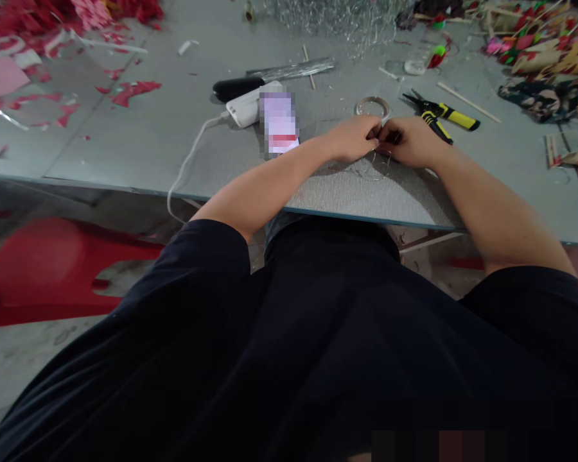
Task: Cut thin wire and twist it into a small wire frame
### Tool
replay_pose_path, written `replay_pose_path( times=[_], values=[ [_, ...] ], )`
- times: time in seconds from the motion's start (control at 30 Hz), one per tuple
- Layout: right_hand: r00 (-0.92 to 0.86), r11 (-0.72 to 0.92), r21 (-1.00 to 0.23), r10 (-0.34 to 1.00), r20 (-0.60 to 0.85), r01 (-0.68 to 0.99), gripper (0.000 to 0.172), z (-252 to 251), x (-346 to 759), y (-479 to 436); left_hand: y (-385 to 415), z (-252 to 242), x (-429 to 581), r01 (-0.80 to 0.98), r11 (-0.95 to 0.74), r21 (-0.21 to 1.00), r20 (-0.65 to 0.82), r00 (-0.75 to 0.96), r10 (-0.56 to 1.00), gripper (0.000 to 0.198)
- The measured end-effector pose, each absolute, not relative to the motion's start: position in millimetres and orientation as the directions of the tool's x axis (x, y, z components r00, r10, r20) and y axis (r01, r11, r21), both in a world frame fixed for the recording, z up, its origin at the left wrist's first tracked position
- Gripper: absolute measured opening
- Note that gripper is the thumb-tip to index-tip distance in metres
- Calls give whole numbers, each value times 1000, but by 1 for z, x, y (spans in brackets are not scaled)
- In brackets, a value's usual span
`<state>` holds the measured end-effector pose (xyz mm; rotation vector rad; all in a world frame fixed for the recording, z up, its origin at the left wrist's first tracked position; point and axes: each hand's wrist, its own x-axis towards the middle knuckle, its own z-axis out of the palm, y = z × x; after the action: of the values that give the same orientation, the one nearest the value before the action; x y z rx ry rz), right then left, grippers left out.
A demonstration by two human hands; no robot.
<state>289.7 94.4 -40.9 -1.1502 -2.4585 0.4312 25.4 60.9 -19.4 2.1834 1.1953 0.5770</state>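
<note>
My left hand (359, 136) and my right hand (409, 140) meet near the table's front edge, fingers closed and fingertips close together. Between and just below them a thin silvery wire (378, 168) bends in loops over the table; both hands pinch at it. Right behind the fingertips lies a roll of tape (372, 107). Yellow-and-black pliers (455, 117) rest just beyond my right hand, their jaws pointing left. To the left of my left hand, a lit phone (279, 122) leans by a white power bank (245, 108).
A black-handled tool (238, 88) lies behind the power bank, whose white cable (192, 154) hangs over the table edge (101, 185). Red scraps (135, 92) lie left, tangled silvery wire (337, 22) at the back, craft pieces (544, 58) right. A red stool (43, 256) stands below left.
</note>
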Motion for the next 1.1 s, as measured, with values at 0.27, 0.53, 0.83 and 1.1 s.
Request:
replay_pose_path(
  times=[0.27, 0.53, 0.83, 1.1],
  values=[
    [-608, 644, -422, 757, 239, 637, 16, -44, 291, 98, 54, -11, 24, 654, -443, 613, 69, 515, 855, 28],
    [-613, 649, -404, 754, 234, 644, 17, -41, 289, 95, 57, -11, 21, 657, -463, 595, 61, 537, 842, 32],
    [-575, 582, -432, 802, 162, 689, 15, -38, 289, 93, 56, -10, 21, 679, -481, 555, 43, 554, 831, 26],
    [-583, 577, -460, 799, 148, 675, 34, -40, 291, 96, 52, -10, 22, 649, -487, 584, 97, 540, 836, 23]
  ],
)
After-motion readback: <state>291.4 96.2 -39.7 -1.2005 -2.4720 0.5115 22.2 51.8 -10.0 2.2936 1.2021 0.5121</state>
